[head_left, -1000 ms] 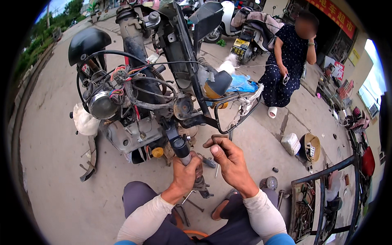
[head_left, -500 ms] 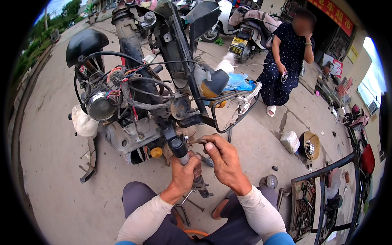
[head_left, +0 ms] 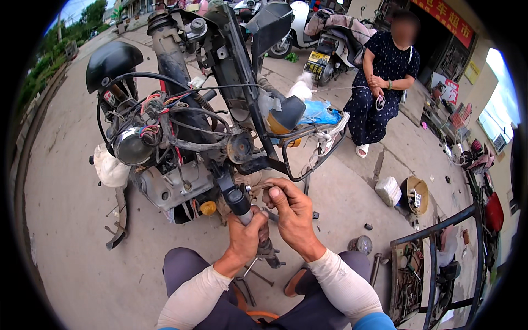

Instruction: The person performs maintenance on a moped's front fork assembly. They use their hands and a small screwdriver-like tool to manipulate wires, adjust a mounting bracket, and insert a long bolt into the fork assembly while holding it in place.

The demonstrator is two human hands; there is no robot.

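The partly dismantled scooter (head_left: pixel 190 181) stands in front of me, its wires and frame exposed. My left hand (head_left: pixel 245 236) is wrapped round a grey shock absorber (head_left: pixel 238 202) with a black collar, which slants down toward me from the scooter. Just right of that collar, my right hand (head_left: pixel 294 217) pinches a slim bent metal key (head_left: pixel 264 186), its tip at a small bolt (head_left: pixel 247 188). The fingers partly cover the key, so its exact kind is unclear. An orange indicator lamp (head_left: pixel 208 208) hangs left of the collar.
To the right, a metal frame rack (head_left: pixel 434 231) borders a tray of tools (head_left: pixel 407 280). A round tin (head_left: pixel 361 245), a white block (head_left: pixel 388 191) and a tan bowl (head_left: pixel 415 187) rest on the concrete. Beyond sits a person (head_left: pixel 379 88) near a small white dog (head_left: pixel 301 87).
My right hand and the key have shifted slightly left and up at the bolt; my left hand keeps its hold. The seated person has lowered a raised hand to the other forearm.
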